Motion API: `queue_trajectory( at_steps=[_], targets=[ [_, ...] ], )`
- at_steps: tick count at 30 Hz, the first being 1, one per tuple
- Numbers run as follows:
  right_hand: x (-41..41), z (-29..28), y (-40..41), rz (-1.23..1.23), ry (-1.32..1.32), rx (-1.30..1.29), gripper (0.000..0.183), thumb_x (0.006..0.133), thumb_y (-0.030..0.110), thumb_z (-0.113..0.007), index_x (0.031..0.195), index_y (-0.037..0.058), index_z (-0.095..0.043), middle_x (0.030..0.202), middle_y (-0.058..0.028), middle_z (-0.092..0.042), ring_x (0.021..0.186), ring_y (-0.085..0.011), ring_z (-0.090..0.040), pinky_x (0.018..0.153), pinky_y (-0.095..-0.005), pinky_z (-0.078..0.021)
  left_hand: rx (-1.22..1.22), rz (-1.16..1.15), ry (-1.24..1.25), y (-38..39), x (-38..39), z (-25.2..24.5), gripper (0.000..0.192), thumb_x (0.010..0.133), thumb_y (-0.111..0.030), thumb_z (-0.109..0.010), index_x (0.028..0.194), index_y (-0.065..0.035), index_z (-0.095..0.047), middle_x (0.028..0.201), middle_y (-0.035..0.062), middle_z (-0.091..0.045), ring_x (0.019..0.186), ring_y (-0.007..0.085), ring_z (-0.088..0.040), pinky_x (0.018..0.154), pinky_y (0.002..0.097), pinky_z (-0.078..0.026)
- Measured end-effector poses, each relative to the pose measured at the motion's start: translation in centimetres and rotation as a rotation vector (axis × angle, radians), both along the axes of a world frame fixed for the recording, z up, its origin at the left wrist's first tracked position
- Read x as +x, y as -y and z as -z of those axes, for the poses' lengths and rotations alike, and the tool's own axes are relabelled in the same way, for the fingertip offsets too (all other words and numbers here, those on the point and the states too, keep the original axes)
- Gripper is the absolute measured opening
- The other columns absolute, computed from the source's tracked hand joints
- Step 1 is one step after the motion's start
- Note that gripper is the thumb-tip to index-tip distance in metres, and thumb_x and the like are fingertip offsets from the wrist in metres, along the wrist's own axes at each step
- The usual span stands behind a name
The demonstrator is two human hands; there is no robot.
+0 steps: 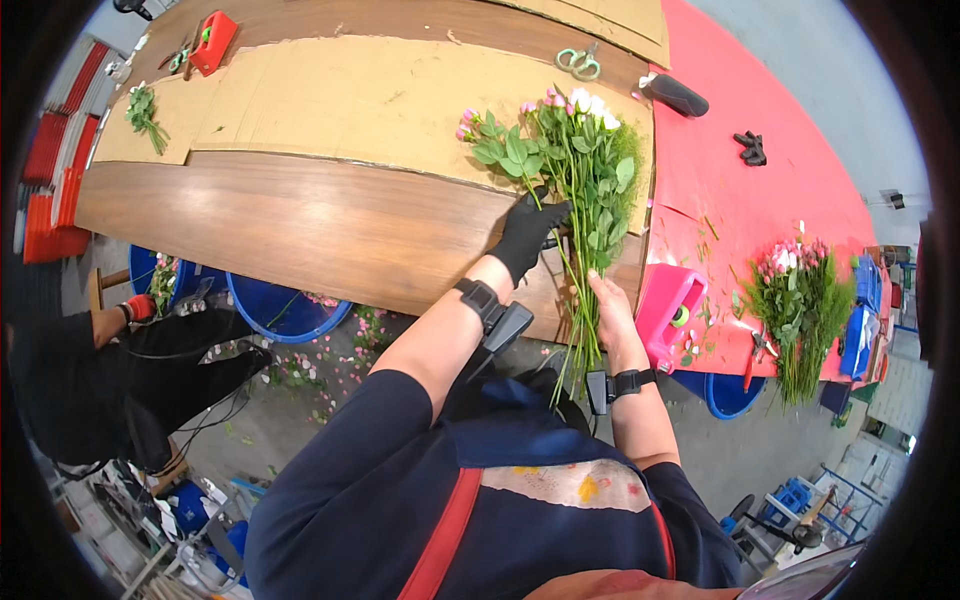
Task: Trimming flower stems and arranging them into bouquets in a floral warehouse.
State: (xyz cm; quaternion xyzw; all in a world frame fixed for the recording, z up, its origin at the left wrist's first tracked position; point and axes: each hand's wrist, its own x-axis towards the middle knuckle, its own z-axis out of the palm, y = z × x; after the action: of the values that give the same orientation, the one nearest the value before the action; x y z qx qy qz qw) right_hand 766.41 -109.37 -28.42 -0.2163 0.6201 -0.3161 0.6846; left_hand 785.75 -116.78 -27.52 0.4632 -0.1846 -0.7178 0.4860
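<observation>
A bunch of pink and white roses with leafy green stems (pixel 589 169) lies over the cardboard and the table's front edge, its blooms pointing away from me. My left hand (pixel 531 229), in a black glove, holds a rose stem with pink blooms at the bunch's left side. Bare, my right hand (pixel 611 304) grips the lower stems, with the thumb lying along them. The cut stem ends hang past the table edge. Feathery green foliage (pixel 634 154) shows along the bunch's right side. Part of my left fingers is hidden by stems.
Beside my right hand stands a pink tape dispenser (pixel 664 319). Pruning shears (pixel 752 360) and another rose bunch (pixel 799 315) lie on the pink sheet (pixel 757 202). Scissors (pixel 577 60) and a dark cylinder (pixel 679 95) are farther back. Blue tubs (pixel 259 307) stand below; a co-worker's red-gloved hand (pixel 140 307) is left.
</observation>
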Motion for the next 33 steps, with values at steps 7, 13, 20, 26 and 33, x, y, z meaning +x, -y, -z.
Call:
queue_trajectory(
  at_steps=[7,13,20,26,33],
  targets=[
    [-0.1,0.5,0.7,0.003,-0.049,-0.068,0.030,0.099,0.027,-0.051,0.104,0.0009,-0.064,0.086,-0.0085,-0.069,0.069,-0.0158,-0.064,0.061,-0.0292,-0.0533,-0.019,-0.013,-0.063,2.0,-1.9,5.1,0.028,0.085,-0.010,-0.066,0.111,-0.0039,-0.059,0.096,0.0054,-0.067,0.073,0.0145,-0.065,0.063,0.0296,-0.056],
    [-0.4,-0.7,1.3,0.060,0.251,0.069,0.036,0.099,0.030,-0.050,0.112,-0.0029,-0.058,0.102,-0.0167,-0.067,0.081,-0.0273,-0.067,0.073,-0.0372,-0.0560,0.092,-0.017,-0.455,2.0,-0.8,9.7,0.022,0.092,-0.014,-0.054,0.111,-0.0046,-0.059,0.097,0.0086,-0.066,0.082,0.0219,-0.067,0.078,0.0387,-0.057],
    [-0.6,1.6,0.6,-0.031,-0.095,-0.072,0.019,0.094,0.024,-0.062,0.101,0.0060,-0.062,0.078,-0.0006,-0.061,0.064,-0.0108,-0.056,0.060,-0.0254,-0.0478,0.087,0.126,-0.486,2.4,-2.0,4.0,0.028,0.094,-0.021,-0.060,0.116,-0.0042,-0.060,0.108,0.0045,-0.066,0.093,0.0190,-0.065,0.080,0.0387,-0.055],
    [2.3,0.1,-0.4,-0.311,-0.796,-0.551,0.028,0.091,0.024,-0.063,0.101,-0.0012,-0.062,0.083,-0.0209,-0.067,0.078,-0.0349,-0.066,0.071,-0.0404,-0.0495,0.137,0.227,-0.470,3.1,-2.8,4.6,0.031,0.093,-0.013,-0.058,0.122,-0.0028,-0.058,0.110,0.0087,-0.065,0.095,0.0219,-0.064,0.085,0.0372,-0.054],
    [-0.8,-1.7,1.8,0.020,0.010,-0.148,0.032,0.098,0.027,-0.056,0.107,-0.0020,-0.065,0.090,-0.0063,-0.069,0.077,-0.0113,-0.062,0.075,-0.0273,-0.0500,0.178,0.233,-1.057,3.7,-1.5,7.8,0.026,0.096,-0.018,-0.051,0.116,-0.0024,-0.059,0.108,0.0138,-0.065,0.099,0.0270,-0.064,0.093,0.0448,-0.051]
  ],
)
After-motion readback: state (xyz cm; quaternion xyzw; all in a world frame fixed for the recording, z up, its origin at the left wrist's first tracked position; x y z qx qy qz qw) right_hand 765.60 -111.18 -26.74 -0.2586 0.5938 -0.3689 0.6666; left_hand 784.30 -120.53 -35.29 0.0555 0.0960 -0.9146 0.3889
